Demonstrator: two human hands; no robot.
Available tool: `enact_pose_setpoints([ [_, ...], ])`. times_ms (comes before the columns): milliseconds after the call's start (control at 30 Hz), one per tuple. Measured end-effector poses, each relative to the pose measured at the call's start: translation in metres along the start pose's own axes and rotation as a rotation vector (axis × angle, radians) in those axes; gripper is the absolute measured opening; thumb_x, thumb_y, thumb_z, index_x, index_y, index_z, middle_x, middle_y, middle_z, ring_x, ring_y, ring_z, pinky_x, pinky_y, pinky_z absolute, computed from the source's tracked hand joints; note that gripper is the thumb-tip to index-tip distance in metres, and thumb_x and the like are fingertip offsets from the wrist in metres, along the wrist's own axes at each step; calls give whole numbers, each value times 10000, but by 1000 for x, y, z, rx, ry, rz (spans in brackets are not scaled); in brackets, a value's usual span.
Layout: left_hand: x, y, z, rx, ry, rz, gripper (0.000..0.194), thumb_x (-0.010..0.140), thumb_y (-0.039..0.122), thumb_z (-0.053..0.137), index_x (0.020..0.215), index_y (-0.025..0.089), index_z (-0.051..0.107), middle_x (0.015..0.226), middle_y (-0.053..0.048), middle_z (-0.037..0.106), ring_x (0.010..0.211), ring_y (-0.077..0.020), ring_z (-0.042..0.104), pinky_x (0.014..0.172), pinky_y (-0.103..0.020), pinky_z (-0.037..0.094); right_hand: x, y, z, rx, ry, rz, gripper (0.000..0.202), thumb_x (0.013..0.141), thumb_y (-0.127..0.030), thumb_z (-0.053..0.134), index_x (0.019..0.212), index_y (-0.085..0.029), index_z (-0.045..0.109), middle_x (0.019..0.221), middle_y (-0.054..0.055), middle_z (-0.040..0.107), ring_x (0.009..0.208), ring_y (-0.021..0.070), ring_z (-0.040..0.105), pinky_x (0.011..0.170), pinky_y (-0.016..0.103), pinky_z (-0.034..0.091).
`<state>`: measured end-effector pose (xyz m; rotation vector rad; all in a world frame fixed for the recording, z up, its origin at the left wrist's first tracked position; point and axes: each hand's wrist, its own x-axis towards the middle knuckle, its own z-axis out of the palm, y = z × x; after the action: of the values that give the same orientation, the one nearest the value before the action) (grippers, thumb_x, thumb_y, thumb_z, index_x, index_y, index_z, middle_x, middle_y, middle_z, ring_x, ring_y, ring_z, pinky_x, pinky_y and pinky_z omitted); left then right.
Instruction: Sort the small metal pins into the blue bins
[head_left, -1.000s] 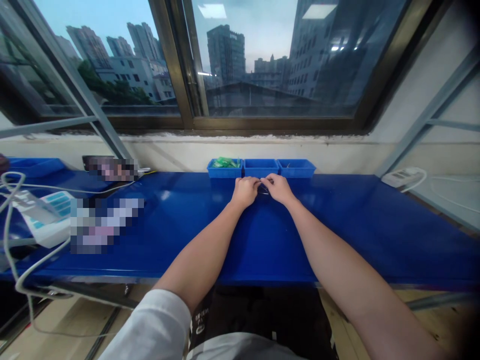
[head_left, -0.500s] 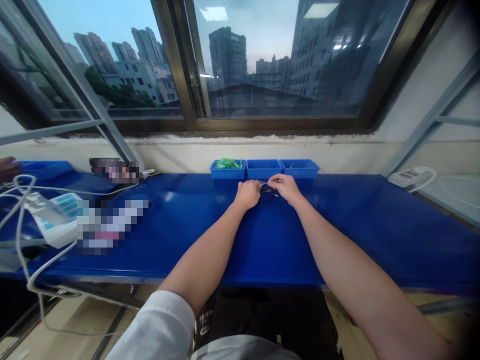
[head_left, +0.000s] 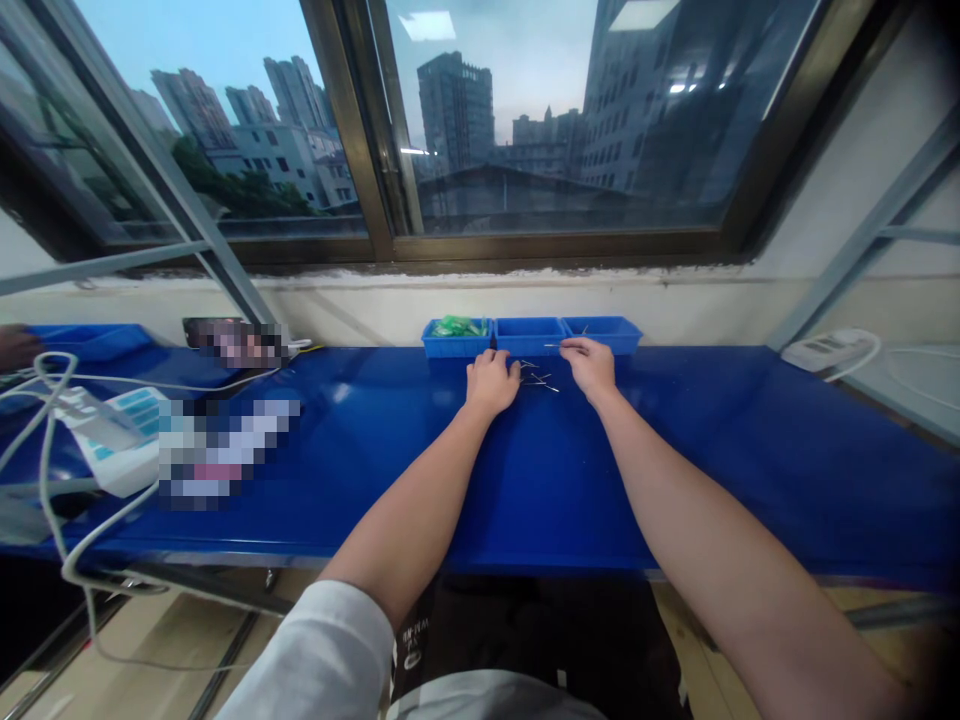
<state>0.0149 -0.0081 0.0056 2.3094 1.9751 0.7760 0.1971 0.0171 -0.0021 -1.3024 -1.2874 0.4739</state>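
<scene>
My right hand (head_left: 590, 368) is pinched on a thin metal rod (head_left: 553, 346), which points left from the fingertips in front of the blue bins. Resting on the blue table, my left hand (head_left: 492, 383) has its thumb apart from its fingers and shows nothing held. Several thin metal rods (head_left: 538, 380) lie crossed in a small loose pile just right of it. The right bin (head_left: 621, 338) stands just behind my right hand, with a small thin piece (head_left: 586, 330) in it. Beside it is the middle bin (head_left: 528, 338), then the left bin (head_left: 456, 347) with green plastic pieces (head_left: 459, 327).
A phone (head_left: 225, 342) leans near the wall on the left. White cables (head_left: 46, 480) and a white-and-blue device (head_left: 124, 440) lie at the left. Another person's hand (head_left: 19, 348) is by a blue tray (head_left: 112, 342). A white power strip (head_left: 821, 347) sits at the right.
My right hand has lifted away from the rod pile toward the right bin, with a rod in its fingers. My left hand has shifted slightly left, leaving more of the pile in sight.
</scene>
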Motion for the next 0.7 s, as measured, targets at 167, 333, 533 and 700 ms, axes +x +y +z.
enact_pose_setpoints([
  [167, 2, -8, 9, 12, -157, 11, 668, 878, 632, 240, 1300, 171, 474, 1391, -135, 447, 1308, -287, 362, 1062, -411, 279, 5, 0, -9, -160, 116, -26, 353, 667, -233, 558, 983, -151, 692, 945, 78, 709, 839, 218, 646, 818, 340, 481],
  [333, 0, -8, 13, 18, -264, 51, 859, 795, 764, 194, 1372, 162, 401, 1483, -163, 301, 1384, -315, 225, 1107, -460, 188, 8, 0, -16, -245, 233, -11, 369, 690, -238, 531, 1016, -135, 673, 950, 97, 701, 908, 241, 620, 894, 387, 442],
  [533, -1, -7, 11, 32, -301, 65, 872, 782, 776, 186, 1371, 169, 401, 1493, -151, 284, 1393, -307, 208, 1113, -459, 180, 11, 8, -18, -345, 218, 21, 483, 677, -247, 540, 1151, -178, 606, 1074, 90, 656, 1102, 290, 480, 951, 462, 379],
  [700, -1, -8, 12, 39, -286, 82, 855, 793, 763, 193, 1370, 167, 399, 1483, -155, 305, 1388, -305, 224, 1115, -453, 181, 10, 10, -14, -372, 65, 70, 760, 633, -252, 621, 1367, -219, 423, 1267, 118, 527, 1187, 325, 390, 972, 484, 350],
])
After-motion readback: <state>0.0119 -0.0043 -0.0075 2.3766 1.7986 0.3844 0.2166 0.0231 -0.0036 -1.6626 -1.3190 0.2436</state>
